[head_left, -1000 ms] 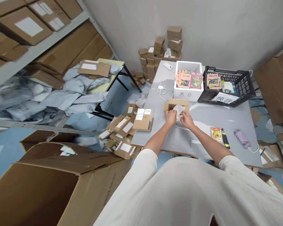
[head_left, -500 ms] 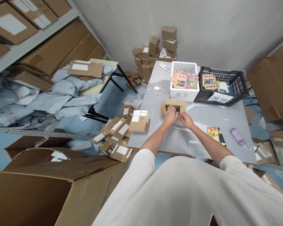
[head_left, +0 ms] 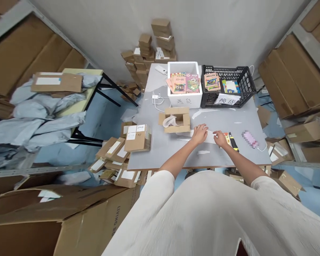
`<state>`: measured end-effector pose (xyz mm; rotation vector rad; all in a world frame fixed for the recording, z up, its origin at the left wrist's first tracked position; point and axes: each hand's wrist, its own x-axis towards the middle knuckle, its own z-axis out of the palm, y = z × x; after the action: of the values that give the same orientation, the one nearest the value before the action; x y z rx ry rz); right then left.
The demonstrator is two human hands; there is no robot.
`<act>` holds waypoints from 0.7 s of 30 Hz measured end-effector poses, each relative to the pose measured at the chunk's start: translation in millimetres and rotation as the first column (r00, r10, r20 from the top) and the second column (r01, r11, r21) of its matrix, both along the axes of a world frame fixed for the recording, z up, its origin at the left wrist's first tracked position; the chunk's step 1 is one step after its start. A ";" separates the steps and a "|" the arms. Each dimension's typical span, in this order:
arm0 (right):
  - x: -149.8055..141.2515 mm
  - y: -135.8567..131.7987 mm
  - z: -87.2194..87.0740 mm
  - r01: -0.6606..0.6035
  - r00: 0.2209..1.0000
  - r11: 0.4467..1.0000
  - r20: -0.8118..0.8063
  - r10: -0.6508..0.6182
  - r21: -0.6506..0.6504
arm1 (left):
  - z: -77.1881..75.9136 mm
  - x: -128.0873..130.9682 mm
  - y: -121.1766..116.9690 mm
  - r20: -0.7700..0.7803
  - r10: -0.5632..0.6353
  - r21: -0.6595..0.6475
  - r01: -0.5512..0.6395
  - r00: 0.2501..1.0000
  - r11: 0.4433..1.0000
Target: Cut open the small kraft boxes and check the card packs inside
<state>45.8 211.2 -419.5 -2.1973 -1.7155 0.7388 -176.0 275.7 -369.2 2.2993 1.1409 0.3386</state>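
My left hand (head_left: 201,133) lies over a whitish flat patch on the table, fingers stretched forward; I cannot tell whether the patch is a thin sheet or a mark. Just right of it, my right hand (head_left: 220,139) has its fingers curled together at that patch's edge; what they hold, if anything, is too small to make out. Beside my right hand lies a colourful small pack (head_left: 227,140), partly covered by the hand, and a black and yellow cutter (head_left: 233,142). Left of my hands stands an open small cardboard box (head_left: 185,128) with crumpled whitish wrapping (head_left: 170,121) inside.
A white foam box (head_left: 185,102) and a black crate (head_left: 245,85), both with booklets, stand at the table's back. A labelled carton (head_left: 134,142) sits at the left edge. A cable (head_left: 158,103) and a blurred pinkish object (head_left: 250,138) lie on the table (head_left: 160,158).
Both hands have left the small box and moved right along the table. Whitish wrapping now shows in the box. The view has turned, shifting the table leftward.
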 end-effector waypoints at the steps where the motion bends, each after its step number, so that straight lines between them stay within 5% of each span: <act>1: 13.8 -10.7 -3.3 0.040 0.999 0.997 0.037 -0.038 -0.063 | -3.6 10.5 -8.2 -0.019 -0.024 -0.031 0.024 1.000 0.999; 9: 82.4 -70.9 -27.8 0.189 0.978 0.936 0.145 -0.151 -0.296 | -39.9 81.0 -67.2 -0.138 -0.155 -0.313 0.105 0.978 0.944; 15: 96.8 -81.6 -49.2 0.168 0.985 0.963 0.062 -0.159 -0.209 | -62.1 116.2 -92.9 -0.091 -0.190 -0.444 0.131 0.978 0.886; 21: 97.3 -82.2 -60.2 0.242 0.967 0.948 -0.033 -0.254 -0.205 | -78.9 125.2 -104.1 -0.103 -0.129 -0.554 0.051 0.986 0.831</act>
<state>143.1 129.0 -479.7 -2.4382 -1.3534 0.9334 -50.8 171.6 -448.1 1.8656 1.0215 -0.1765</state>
